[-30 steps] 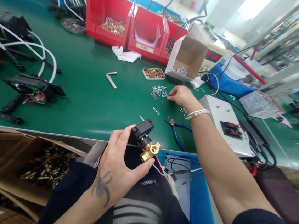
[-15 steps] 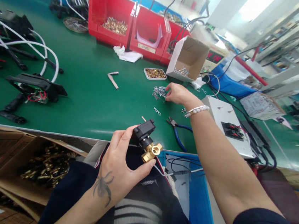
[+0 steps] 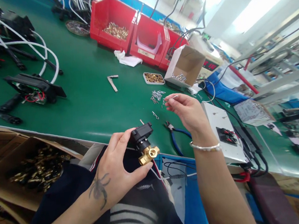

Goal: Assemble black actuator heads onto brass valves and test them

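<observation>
My left hand (image 3: 119,161) grips a brass valve with a black actuator (image 3: 145,146) between thumb and fingers, over the table's front edge. My right hand (image 3: 185,108) is closed in a pinch on a small silver clip pin (image 3: 175,97), held just above the table. Beside those fingers lies a loose pile of similar clip pins (image 3: 157,95). A single clip pin (image 3: 155,115) rests nearer to me. Blue-handled cutting pliers (image 3: 175,134) lie below my right hand.
Red bins (image 3: 113,23) with brass parts stand at the back. A small tray of brass pieces (image 3: 153,78) and an open carton (image 3: 184,65) sit beyond the pins. A bent metal tool (image 3: 112,83) lies mid-table. At right is a grey box (image 3: 223,129); white-tubed assemblies (image 3: 35,90) lie left.
My right hand has lifted from the pin pile, drawn back toward me, and turned, with one clip pin now in its fingers. My left hand still holds the valve in nearly the same place.
</observation>
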A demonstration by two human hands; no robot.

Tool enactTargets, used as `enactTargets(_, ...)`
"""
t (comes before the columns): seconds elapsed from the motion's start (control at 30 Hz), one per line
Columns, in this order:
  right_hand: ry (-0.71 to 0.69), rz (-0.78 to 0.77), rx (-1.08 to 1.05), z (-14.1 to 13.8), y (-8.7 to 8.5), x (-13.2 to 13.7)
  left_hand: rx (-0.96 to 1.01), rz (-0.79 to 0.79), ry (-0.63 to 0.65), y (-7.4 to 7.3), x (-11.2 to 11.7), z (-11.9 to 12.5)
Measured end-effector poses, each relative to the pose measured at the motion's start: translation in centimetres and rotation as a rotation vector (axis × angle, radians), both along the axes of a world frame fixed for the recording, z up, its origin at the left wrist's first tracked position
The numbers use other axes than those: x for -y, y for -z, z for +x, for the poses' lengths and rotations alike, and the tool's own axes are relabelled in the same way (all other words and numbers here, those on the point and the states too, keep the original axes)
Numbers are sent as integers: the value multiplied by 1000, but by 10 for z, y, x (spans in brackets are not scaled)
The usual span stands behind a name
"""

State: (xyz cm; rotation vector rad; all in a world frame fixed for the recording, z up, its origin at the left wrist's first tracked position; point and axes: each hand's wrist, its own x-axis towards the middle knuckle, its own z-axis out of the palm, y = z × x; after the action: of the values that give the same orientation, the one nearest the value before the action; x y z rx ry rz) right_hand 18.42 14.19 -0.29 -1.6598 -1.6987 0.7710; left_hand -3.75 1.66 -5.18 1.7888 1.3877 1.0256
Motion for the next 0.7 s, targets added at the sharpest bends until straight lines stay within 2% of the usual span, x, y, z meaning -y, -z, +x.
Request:
enactTargets(0.13,-162,-51,-483,-11,-13,45,10,-6,7,1,-4,4)
enactTargets(0.23,-162,-81,-560,-16,-18,68,1,16,9,3,-4,9)
enactTargets(0.33,-158,-42,-482,-17,-19,85,-6,83,-9,6,-2,14)
enactTargets(0.47,-244,55,-249,-19,-26,100,-22,161,-2,7,0,17)
enactTargets(0.7,-289,219,105,-25,-28,107,-84,260,55,2,-4,20)
